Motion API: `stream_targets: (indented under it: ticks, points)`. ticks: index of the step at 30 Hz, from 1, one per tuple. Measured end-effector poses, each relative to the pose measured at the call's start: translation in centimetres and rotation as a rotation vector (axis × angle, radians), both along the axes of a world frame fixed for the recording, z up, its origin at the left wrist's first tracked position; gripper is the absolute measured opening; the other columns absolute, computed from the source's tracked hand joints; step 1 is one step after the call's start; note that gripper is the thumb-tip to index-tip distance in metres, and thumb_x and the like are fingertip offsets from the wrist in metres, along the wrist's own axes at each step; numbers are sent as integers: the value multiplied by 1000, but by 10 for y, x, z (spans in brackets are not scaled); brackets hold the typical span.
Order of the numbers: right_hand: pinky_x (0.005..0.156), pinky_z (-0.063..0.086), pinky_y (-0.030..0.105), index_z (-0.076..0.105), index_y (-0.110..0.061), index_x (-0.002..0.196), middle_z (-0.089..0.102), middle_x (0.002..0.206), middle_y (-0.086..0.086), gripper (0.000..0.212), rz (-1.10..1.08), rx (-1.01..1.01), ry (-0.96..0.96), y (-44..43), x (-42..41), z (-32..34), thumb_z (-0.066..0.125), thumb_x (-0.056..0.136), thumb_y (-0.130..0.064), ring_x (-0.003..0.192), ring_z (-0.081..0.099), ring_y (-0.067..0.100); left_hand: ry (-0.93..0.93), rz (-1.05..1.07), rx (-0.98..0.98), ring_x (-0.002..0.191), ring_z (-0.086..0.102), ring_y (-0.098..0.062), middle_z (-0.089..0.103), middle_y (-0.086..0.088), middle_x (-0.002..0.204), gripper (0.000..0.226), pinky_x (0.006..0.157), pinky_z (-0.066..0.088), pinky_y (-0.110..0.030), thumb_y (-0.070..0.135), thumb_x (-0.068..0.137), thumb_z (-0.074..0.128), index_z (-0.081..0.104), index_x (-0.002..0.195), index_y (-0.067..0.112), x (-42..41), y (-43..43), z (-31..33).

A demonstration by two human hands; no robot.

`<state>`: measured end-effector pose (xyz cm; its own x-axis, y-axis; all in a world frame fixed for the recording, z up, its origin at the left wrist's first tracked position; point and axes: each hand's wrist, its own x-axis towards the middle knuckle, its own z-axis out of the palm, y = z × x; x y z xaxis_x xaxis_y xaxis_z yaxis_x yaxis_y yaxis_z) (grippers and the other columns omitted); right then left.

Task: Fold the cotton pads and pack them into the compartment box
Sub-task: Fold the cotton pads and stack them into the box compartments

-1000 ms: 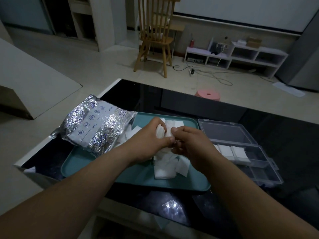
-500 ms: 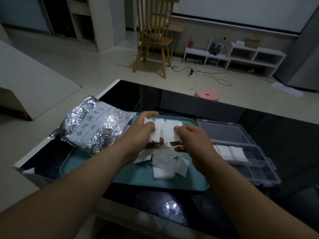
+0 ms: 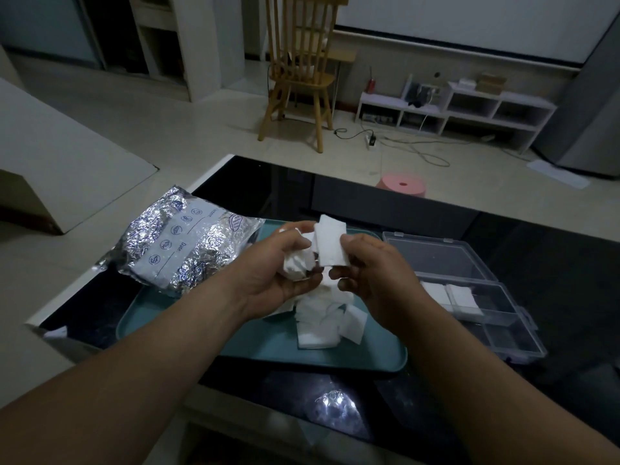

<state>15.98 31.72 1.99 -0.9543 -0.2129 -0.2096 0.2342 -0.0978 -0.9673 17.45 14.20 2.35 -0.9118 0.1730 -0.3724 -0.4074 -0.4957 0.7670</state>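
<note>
A white square cotton pad [image 3: 330, 243] is pinched upright in the right hand [image 3: 372, 273], likely for folding. Spare crumpled pads [image 3: 295, 261] are clutched in the curled left hand [image 3: 275, 273], above the teal plastic tray [image 3: 261, 344] beside the open clear compartment box [image 3: 513, 333].

- Glossy black table top [image 3: 536, 263] with a white edge.
- Teal plastic tray [image 3: 335, 362] with rounded corners, flat on it.
- Clear plastic compartment box [image 3: 513, 333], lid open, just beside the tray's right edge.
- Crinkled silver foil bag [image 3: 181, 243], overlapping the tray's left rim.
</note>
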Motion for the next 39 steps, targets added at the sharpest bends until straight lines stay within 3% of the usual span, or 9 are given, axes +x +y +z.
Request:
stream_targets:
  ticks: [7, 11, 13, 20, 23, 29, 33, 37, 39]
  points:
    - [62, 47, 29, 61, -5, 103, 64, 69, 3, 15, 151, 51, -51, 3, 2, -2, 54, 108, -18, 64, 58, 16, -20, 11, -2, 89, 66, -26, 72, -15, 117, 35, 67, 54, -33, 14, 98, 44, 71, 120, 17, -3, 0, -5]
    - [62, 46, 28, 59, -8, 99, 61, 64, -1, 14, 120, 52, -56, 6, -1, -1, 54, 108, -19, 62, 55, 15, -3, 60, -89, 79, 73, -24, 71, -16, 127, 40, 64, 55, -31, 14, 98, 43, 70, 127, 18, -3, 0, -6]
    - [61, 44, 29, 60, -9, 96, 59, 62, -2, 16, 109, 84, -42, 6, -1, -3, 55, 107, -19, 62, 54, 15, 11, 31, -92, 91, 71, -26, 71, -15, 128, 38, 68, 53, -32, 17, 99, 46, 71, 127, 20, -1, 1, -5]
    - [61, 47, 31, 64, -4, 104, 69, 79, -2, 22, 41, 322, 125, -2, 5, -8, 69, 100, -25, 62, 59, 13, 68, -40, -116, 112, 62, -31, 67, -16, 135, 35, 106, 42, -47, 18, 101, 50, 69, 130, 18, 0, 5, -9]
    - [58, 47, 30, 62, -3, 100, 71, 78, -8, 23, 22, 358, 156, -3, 6, -9, 71, 99, -24, 59, 61, 11, 63, -35, -98, 111, 62, -31, 68, -18, 133, 34, 101, 43, -46, 15, 100, 47, 69, 127, 15, -1, 4, -10]
    - [60, 45, 31, 63, -4, 108, 67, 85, 9, 19, 68, 300, 110, 5, 2, -10, 66, 102, -22, 63, 60, 11, 16, 163, 38, 90, 70, -27, 75, -13, 99, 29, 78, 54, -37, 13, 98, 43, 68, 113, 15, -9, -3, -6]
    - [64, 48, 34, 63, -10, 102, 69, 86, 7, 16, 48, 485, 104, 10, -1, -17, 64, 103, -26, 66, 62, 14, 8, 224, 86, 95, 75, -33, 73, -22, 119, 38, 74, 58, -36, 14, 99, 39, 62, 129, 13, -13, -13, -7]
    - [64, 45, 29, 60, -22, 99, 66, 92, -5, 24, -6, 865, 323, 3, 3, -21, 58, 103, -46, 79, 61, 11, 7, 152, 116, 83, 72, -32, 70, -27, 123, 40, 84, 59, -44, 13, 99, 40, 61, 134, 12, -10, -9, -5]
    - [76, 49, 25, 59, -27, 104, 63, 103, -12, 27, -43, 812, 528, 2, 6, -10, 60, 99, -53, 93, 60, 6, -16, 81, 99, 85, 70, -30, 70, -25, 123, 40, 81, 60, -43, 15, 99, 43, 60, 135, 9, -8, -4, -6]
